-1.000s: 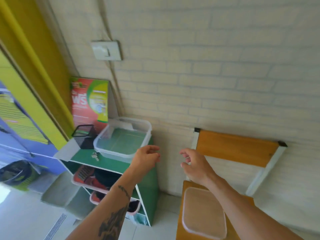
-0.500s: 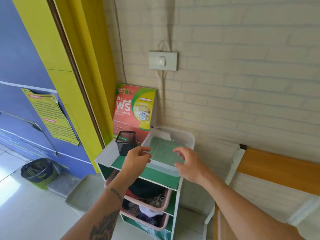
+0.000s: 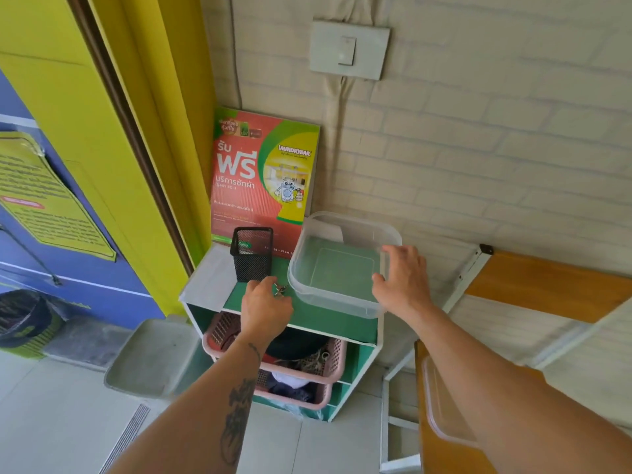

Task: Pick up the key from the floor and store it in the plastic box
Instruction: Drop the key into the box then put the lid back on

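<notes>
A small metal key (image 3: 281,289) lies on the green top of the shelf unit (image 3: 318,321), just left of the clear plastic box (image 3: 328,265). My left hand (image 3: 265,307) is over it, with fingertips and thumb closed on the key. The box stands open with nothing inside. My right hand (image 3: 402,280) grips the box's right wall, thumb inside and fingers over the rim.
A black mesh cup (image 3: 251,254) stands left of the box, with a red and green sign (image 3: 263,179) leaning behind. Pink baskets (image 3: 301,374) fill the shelves below. The clear lid (image 3: 443,408) rests on a wooden chair (image 3: 547,289) at the right.
The view swung left and closer to the shelf. My left hand dropped onto the key beside the box. My right hand moved onto the box's right rim.
</notes>
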A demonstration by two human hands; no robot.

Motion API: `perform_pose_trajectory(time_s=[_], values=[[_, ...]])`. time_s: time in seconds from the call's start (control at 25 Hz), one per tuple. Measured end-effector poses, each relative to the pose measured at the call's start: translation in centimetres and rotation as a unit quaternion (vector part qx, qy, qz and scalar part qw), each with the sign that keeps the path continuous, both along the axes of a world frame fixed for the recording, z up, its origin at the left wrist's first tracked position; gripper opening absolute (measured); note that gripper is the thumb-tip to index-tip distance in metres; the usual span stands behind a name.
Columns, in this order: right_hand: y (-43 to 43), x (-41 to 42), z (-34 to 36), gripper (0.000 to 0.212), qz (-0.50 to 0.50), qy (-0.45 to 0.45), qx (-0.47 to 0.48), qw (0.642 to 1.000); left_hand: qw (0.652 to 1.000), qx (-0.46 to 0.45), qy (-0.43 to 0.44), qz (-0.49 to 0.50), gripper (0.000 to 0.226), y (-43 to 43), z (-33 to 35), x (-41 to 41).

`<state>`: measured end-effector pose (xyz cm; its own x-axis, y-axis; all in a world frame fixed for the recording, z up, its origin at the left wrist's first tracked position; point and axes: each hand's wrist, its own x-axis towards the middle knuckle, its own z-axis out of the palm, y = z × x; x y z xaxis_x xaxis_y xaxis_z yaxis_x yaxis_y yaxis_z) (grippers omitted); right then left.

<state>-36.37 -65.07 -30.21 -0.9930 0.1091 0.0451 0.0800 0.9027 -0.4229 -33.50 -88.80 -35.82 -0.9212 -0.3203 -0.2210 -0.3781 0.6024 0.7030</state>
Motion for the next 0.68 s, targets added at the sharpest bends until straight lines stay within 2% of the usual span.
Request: perform_pose_trajectory(time_s=[0.16, 0.28, 0.44, 0.56, 0.68], values=[[0.3, -1.1, -1.1, 0.063, -0.035, -0.016, -0.033, 0.999, 0.993, -0.099, -0.014, -0.056, 0.057, 0.5, -0.8, -0.6], [0.1, -1.6, -1.8, 0.074, -0.056, -0.027, -0.052, 0.997, 0.989, -0.131, 0.004, -0.065, 0.038, 0.2, -1.2, -1.1], [0.3, -2.6, -2.0, 0.082, -0.097, -0.040, -0.062, 0.993, 0.997, -0.074, 0.016, -0.027, 0.016, -0.5, -1.2, -2.1], [0.6, -2.9, -2.2, 0.089, -0.105, -0.081, -0.102, 0.986, 1.000, -0.016, 0.022, 0.007, 0.014, -1.3, -1.2, -2.2], [0.6, -3.0, -2.6, 0.097, -0.097, -0.110, -0.099, 0.984, 0.998, 0.051, 0.031, 0.021, 0.011, -2.4, 0.0, -1.8]])
